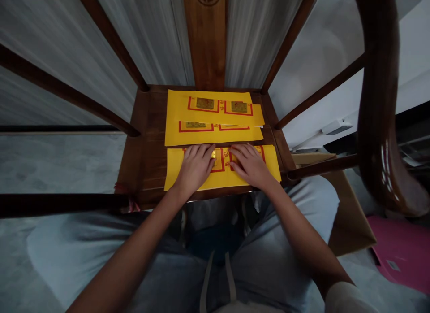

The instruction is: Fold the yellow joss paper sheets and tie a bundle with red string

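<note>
Three yellow paper sheets with red-framed gold squares lie on the seat of a dark wooden chair (148,147). The nearest sheet (268,163) lies along the seat's front edge. My left hand (195,167) rests flat on its middle left, fingers stretched out. My right hand (250,165) lies flat on its middle right, fingers also extended. Both hands press on the red-framed print. The middle sheet (188,136) and the far sheet (181,104) overlap behind, untouched.
The chair's backrest slat (206,39) and armrests rise around the seat; a thick curved arm (379,102) stands at the right. A cardboard box (349,214) and a pink item (403,250) lie on the floor at the right. My knees are below the seat.
</note>
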Tool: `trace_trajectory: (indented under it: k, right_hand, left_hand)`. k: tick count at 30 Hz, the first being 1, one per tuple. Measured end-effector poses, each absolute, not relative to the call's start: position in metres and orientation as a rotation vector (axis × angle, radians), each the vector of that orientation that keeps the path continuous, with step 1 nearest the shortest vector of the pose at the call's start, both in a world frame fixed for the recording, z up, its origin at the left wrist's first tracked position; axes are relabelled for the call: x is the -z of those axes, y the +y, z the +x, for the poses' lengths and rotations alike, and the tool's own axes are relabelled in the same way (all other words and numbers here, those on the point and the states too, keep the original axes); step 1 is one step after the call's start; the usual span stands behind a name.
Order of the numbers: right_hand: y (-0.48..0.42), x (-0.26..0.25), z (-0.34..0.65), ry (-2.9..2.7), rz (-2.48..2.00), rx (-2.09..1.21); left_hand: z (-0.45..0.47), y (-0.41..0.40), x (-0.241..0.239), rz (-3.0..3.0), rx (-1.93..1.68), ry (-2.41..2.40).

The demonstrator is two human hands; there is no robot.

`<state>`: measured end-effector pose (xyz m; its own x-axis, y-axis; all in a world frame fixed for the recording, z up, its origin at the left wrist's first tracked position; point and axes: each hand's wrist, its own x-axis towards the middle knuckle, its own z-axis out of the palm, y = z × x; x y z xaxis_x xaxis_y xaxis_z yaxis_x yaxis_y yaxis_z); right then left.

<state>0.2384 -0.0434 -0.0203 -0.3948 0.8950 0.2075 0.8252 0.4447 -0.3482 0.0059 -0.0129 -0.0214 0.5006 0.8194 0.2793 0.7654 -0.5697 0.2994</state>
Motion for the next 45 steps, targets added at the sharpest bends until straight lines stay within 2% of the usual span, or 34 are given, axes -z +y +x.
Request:
trace_trajectory:
  k: [9,14,24,28,39,45]
  right_hand:
    - [-0.003,-0.019,0.226,-2.57,-1.669,-0.398]
    - [0.025,-0.041,0.225,-2.667,-1.795,-0.854]
    - [0.04,-0.043,0.246,-2.379,-1.561,-1.471]
    - [0.04,-0.044,0.245,-2.382,-1.606,-1.411]
    - [0.038,-0.042,0.248,-2.303,-1.361,-1.384]
    - [0.038,-0.042,0.248,-2.228,-1.409,-1.207]
  left_hand:
    - [0.011,-0.017,0.017,2.63,-0.552,1.491]
    - [0.01,-0.023,0.016,2.646,-0.63,1.546]
    - [0.009,-0.026,0.012,2.669,-0.707,1.485]
    - [0.009,-0.028,0.011,2.684,-0.714,1.473]
    - [0.009,-0.034,0.013,2.749,-0.843,1.489]
    - [0.008,-0.033,0.014,2.771,-0.924,1.469]
